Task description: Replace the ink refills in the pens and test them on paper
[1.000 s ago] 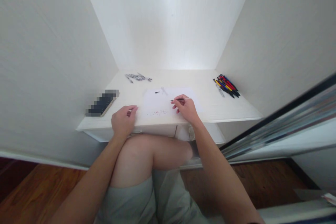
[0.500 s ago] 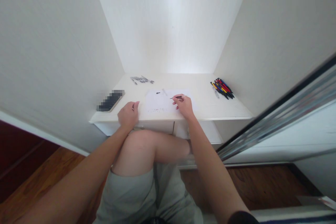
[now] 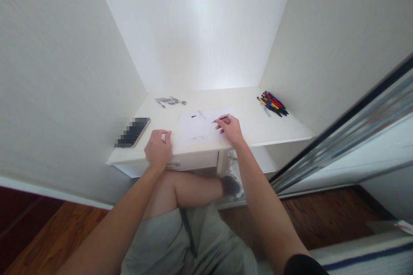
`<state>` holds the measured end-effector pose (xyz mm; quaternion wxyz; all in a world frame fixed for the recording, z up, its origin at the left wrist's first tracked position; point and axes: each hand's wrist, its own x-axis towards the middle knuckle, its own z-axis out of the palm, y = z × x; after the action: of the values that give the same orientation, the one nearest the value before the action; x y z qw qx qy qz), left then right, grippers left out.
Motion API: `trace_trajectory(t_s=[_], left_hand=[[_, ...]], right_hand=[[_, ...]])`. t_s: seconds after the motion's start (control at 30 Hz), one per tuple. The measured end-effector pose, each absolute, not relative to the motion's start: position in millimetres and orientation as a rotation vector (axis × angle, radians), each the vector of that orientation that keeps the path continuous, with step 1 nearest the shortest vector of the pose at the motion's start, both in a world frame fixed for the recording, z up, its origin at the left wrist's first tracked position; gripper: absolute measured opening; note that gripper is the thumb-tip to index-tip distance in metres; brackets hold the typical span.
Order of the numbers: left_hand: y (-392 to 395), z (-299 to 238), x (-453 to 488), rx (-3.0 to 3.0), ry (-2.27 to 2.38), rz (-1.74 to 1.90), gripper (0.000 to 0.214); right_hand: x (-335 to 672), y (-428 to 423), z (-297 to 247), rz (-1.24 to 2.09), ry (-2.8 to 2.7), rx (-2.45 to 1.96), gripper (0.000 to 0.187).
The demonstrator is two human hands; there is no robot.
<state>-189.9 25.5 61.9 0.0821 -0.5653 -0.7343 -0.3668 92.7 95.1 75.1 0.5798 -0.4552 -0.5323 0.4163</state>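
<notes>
My right hand (image 3: 230, 129) rests on a white sheet of paper (image 3: 200, 130) and pinches a thin dark pen part (image 3: 220, 119) that points left. My left hand (image 3: 158, 150) lies loosely curled at the desk's front edge, left of the sheet, and what its fingers hold, if anything, I cannot make out. On the sheet lie a small black piece (image 3: 193, 116), a clear tube-like piece (image 3: 201, 114) and a scatter of tiny bits (image 3: 196, 139).
The white desk (image 3: 245, 116) sits in a narrow alcove between white walls. A phone (image 3: 133, 132) lies at the left, several grey pen parts (image 3: 169, 101) at the back left, and a pile of coloured pens (image 3: 272, 104) at the back right. My bare knee is below the desk edge.
The view has shifted slightly and my knee has dropped lower. My left hand's fingers have opened a little at the desk edge. My right hand keeps its pinch over the sheet.
</notes>
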Motion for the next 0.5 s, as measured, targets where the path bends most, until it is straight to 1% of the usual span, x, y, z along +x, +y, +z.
trace_trajectory(t_s=[0.3,0.5], left_hand=[[19,69,-187,-1.784,-2.185,-1.187,0.03],[17,73,-186,-1.851,-2.196,-1.234,0.031]], right_hand=[[94,91,78,0.984,-1.204,-1.084,0.033],[96,94,76,0.932,-1.186,-1.04,0.032]])
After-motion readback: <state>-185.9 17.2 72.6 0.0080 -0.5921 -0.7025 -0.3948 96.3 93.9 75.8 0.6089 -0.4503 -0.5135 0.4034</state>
